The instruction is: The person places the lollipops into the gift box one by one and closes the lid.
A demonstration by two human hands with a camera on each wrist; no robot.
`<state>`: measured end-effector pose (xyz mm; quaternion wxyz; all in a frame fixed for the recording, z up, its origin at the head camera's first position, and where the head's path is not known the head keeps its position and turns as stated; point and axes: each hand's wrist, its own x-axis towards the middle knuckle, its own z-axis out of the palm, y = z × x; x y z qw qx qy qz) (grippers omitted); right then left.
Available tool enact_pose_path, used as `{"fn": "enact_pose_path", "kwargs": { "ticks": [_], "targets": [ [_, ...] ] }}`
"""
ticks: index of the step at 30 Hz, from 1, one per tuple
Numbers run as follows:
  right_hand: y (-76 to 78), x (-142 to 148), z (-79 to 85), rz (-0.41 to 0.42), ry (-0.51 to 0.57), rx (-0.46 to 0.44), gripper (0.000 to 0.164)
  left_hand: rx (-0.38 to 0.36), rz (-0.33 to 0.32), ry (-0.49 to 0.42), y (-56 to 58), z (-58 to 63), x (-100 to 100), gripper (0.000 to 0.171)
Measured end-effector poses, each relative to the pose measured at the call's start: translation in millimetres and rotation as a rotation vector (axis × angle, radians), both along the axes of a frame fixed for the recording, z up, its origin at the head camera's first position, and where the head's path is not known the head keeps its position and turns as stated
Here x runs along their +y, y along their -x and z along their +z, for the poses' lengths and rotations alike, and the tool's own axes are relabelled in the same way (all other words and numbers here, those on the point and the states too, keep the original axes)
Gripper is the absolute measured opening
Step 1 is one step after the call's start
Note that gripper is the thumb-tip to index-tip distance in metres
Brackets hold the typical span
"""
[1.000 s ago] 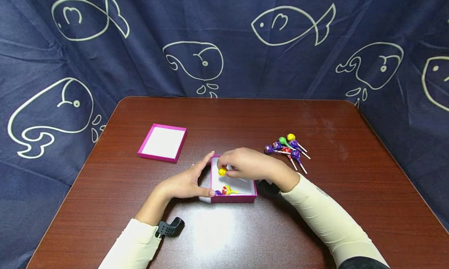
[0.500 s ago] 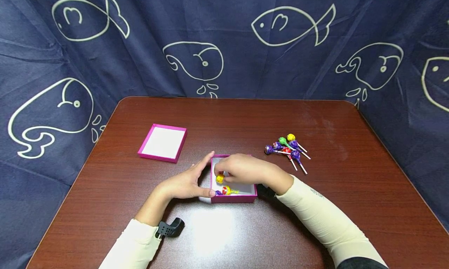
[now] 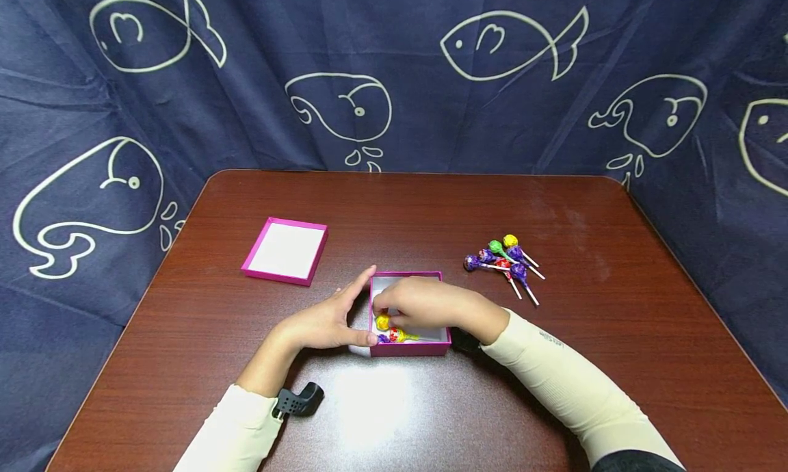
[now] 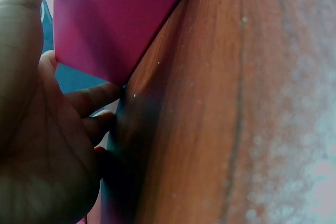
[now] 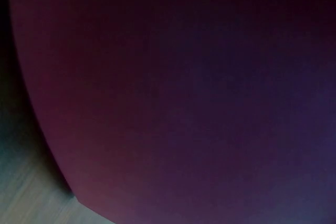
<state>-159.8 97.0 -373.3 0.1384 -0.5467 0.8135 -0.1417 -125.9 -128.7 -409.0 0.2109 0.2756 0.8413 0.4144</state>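
Note:
My right hand (image 3: pixel 421 302) is inside the magenta box (image 3: pixel 411 349), pinching a yellow-wrapped lollipop (image 3: pixel 383 321) low over its near left part. The stick of that lollipop is hidden under the hand. Against the box's near wall lie a red-and-yellow lollipop (image 3: pixel 397 335) and a purple one (image 3: pixel 383 338). My left hand (image 3: pixel 329 320) rests along the box's left side, fingers extended, thumb at the near corner and a fingertip by the far corner. The left wrist view has the box wall (image 4: pixel 113 19) beside that hand; a dark magenta surface (image 5: pixel 168 103) fills most of the right wrist view.
Right of the box lies a pile of several wrapped lollipops, among them a green one (image 3: pixel 496 247) and a yellow one (image 3: pixel 510 241). A magenta lid (image 3: pixel 286 250) lies white inside up at the back left. A blue curtain (image 3: pixel 406 116) hangs behind the brown table (image 3: pixel 394 205).
My right hand has moved down and slightly left within the box, bringing the yellow lollipop close to the two at the near wall. The left hand stays in place.

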Motion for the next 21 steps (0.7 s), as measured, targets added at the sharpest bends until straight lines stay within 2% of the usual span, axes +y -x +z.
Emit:
{"fn": "enact_pose_path", "kwargs": {
  "ticks": [21],
  "targets": [
    [1.1,1.1,-1.4,0.028,0.026,-0.045,0.010,0.006,0.002,0.011,-0.3,-0.2,-0.1,0.112]
  ]
}}
